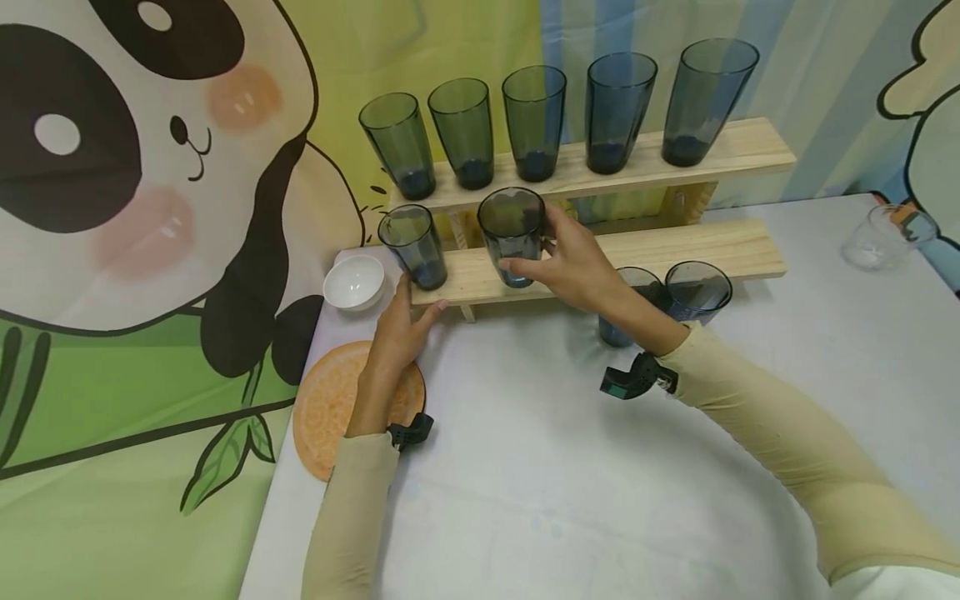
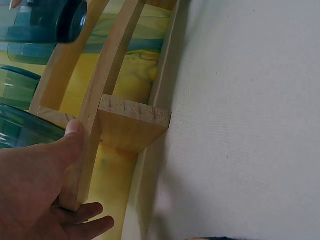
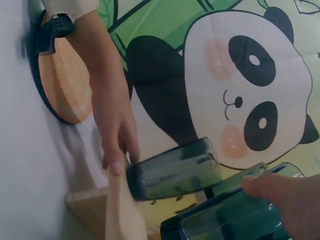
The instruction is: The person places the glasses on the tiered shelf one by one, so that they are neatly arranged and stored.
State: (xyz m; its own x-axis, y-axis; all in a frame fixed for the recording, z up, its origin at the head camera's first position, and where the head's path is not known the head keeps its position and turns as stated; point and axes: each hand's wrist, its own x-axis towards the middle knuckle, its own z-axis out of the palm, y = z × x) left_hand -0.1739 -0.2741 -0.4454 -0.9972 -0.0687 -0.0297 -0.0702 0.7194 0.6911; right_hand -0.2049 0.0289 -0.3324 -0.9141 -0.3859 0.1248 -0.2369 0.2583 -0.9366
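My right hand (image 1: 573, 262) holds a blue-grey drinking glass (image 1: 512, 218) upright over the lower board of a two-step wooden shelf (image 1: 615, 247). In the right wrist view there is a small gap between the base of that glass (image 3: 220, 220) and the board. At the board's left end my left hand (image 1: 397, 333) grips the wood, thumb on top and fingers underneath, as the left wrist view shows. Next to its fingertips another glass (image 1: 414, 250) stands on the lower board. Several matching glasses (image 1: 535, 125) stand in a row on the upper board.
Two more glasses (image 1: 697, 292) stand in front of the shelf, partly behind my right forearm. A small white bowl (image 1: 354, 283) and a round orange mat (image 1: 326, 408) lie at the left. Far right stands a clear glass vessel (image 1: 873, 242). Behind hangs a panda-printed cloth (image 1: 172, 275).
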